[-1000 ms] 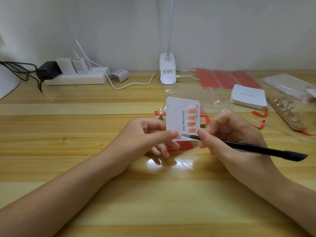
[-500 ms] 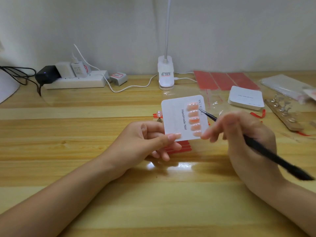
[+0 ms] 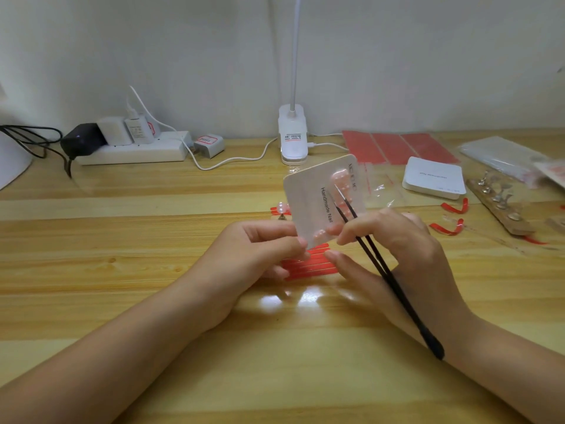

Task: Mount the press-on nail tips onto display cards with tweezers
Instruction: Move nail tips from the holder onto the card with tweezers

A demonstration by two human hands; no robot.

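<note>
Head: display card (image 3: 308, 206) reads "Handmade Nail".

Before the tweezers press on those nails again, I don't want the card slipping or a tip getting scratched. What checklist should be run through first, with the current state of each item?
1. Card held firm: left hand pinches the display card at its lower edge, lifted off the table. Ok.
2. Tool under control: right hand grips the black tweezers. Ok.
3. Tweezer tips empty: apart over the card, nothing seen between them. Ok.
4. Nail tips seated flat: image blurred there. Cannot tell.
5. Row complete: the right hand's fingers cover part of it. Cannot tell.
6. Spare cards in reach: white card stack lies to the right. Ok.
</note>
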